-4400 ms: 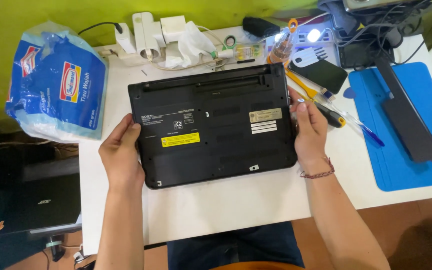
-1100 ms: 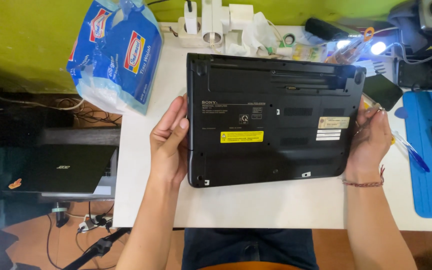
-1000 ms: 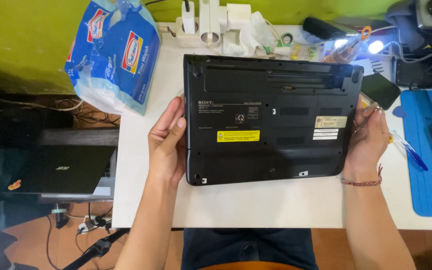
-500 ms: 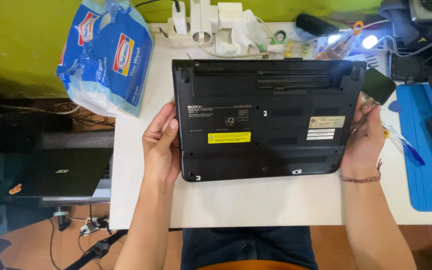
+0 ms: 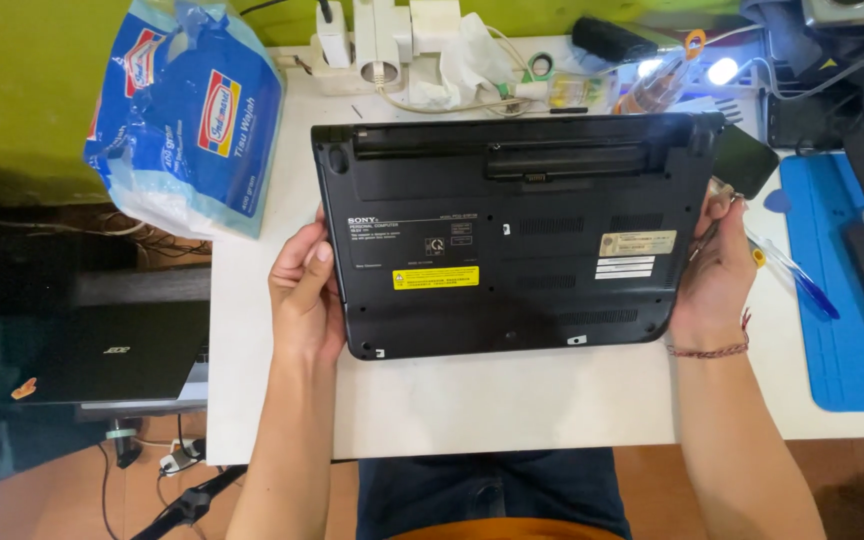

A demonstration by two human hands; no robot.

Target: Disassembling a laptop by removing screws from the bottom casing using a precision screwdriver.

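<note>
Both hands clasp a black laptop (image 5: 512,235) that lies bottom-up on a white table (image 5: 492,400), one hand on each short edge. Left hand (image 5: 304,292): fingers curled against the left edge at about 9 o'clock from the machine's centre, thumb lying along the rim, palm on the table side. Right hand (image 5: 714,280): wrapped round the right edge at about 3 o'clock, its fingers largely hidden behind the casing; a thin braided bracelet (image 5: 709,351) circles the wrist.

Long axis of the laptop: from 9 to 3 o'clock, with a slight tilt, the right end sitting a little higher in the frame than the left. The long battery bar (image 5: 564,160) runs along the far edge, toward 12 o'clock; the yellow label (image 5: 436,278) and pale stickers (image 5: 638,243) face up. The near edge, at 6 o'clock, faces the person's lap.

Each hand is in contact with its own end, so neither is nearer; the machine lies directly between them, its mass centred at 3 o'clock from the left hand and at 9 o'clock from the right.

Surroundings: a blue-and-white tissue pack (image 5: 187,115) at 10 o'clock, just off the table's left corner; a blue work mat (image 5: 852,330) at 3 o'clock; a blue pen (image 5: 797,280) just beyond the right hand; a white power strip (image 5: 372,45) at 12 o'clock.
</note>
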